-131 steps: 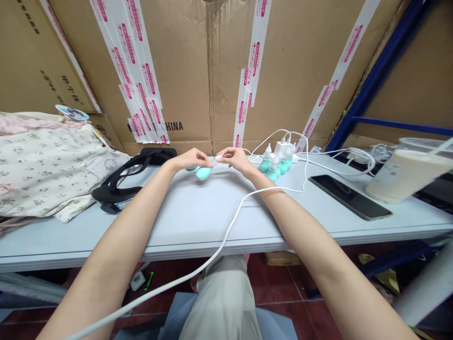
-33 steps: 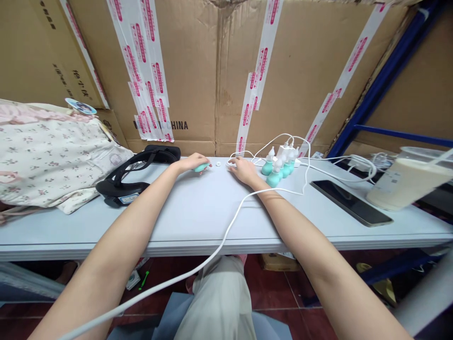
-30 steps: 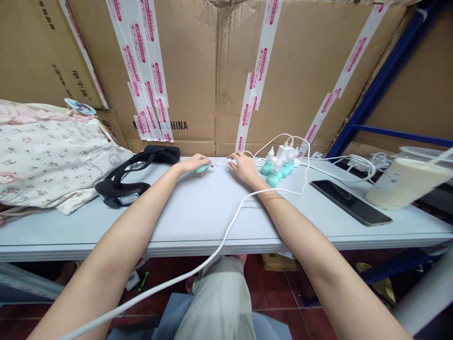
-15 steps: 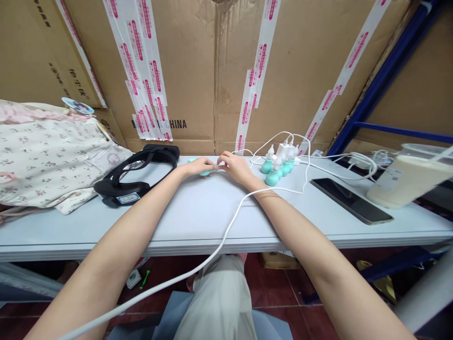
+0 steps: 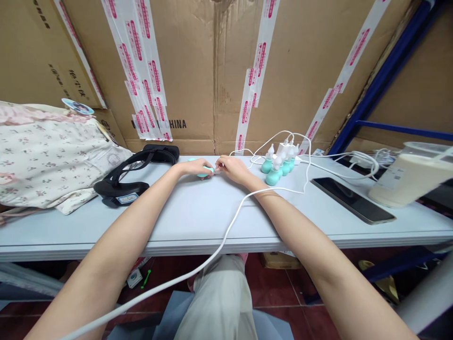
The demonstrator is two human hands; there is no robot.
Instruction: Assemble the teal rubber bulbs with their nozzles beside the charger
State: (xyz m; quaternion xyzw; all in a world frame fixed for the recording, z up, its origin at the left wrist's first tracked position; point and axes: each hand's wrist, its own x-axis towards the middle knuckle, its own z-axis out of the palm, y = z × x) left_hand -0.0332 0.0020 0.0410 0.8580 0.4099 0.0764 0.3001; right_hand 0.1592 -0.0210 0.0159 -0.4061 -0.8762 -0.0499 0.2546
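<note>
My left hand point(image 5: 195, 167) is wrapped round a teal bulb aspirator point(image 5: 204, 175) just above or on the table; its fingers cover much of the bulb. From the bulb a clear tip point(image 5: 216, 171) points right, and my right hand point(image 5: 231, 168) has its fingertips closed on that tip. Whether the tip is fully seated in the bulb I cannot tell. To the right of my right hand, several similar teal bulb aspirators point(image 5: 272, 176) stand upright in a cluster, their clear nozzles pointing up.
A black headset point(image 5: 122, 191) and a floral cloth bag point(image 5: 53, 156) lie on the left. A phone point(image 5: 352, 200), a drink cup point(image 5: 396, 182) and a white charger point(image 5: 284, 148) are on the right. A white cable point(image 5: 226, 236) crosses over the table's point(image 5: 198, 222) front edge.
My right hand's fingers have curled in closer round the clear tip. My left hand has shifted slightly left with the teal bulb, and more of the bulb shows.
</note>
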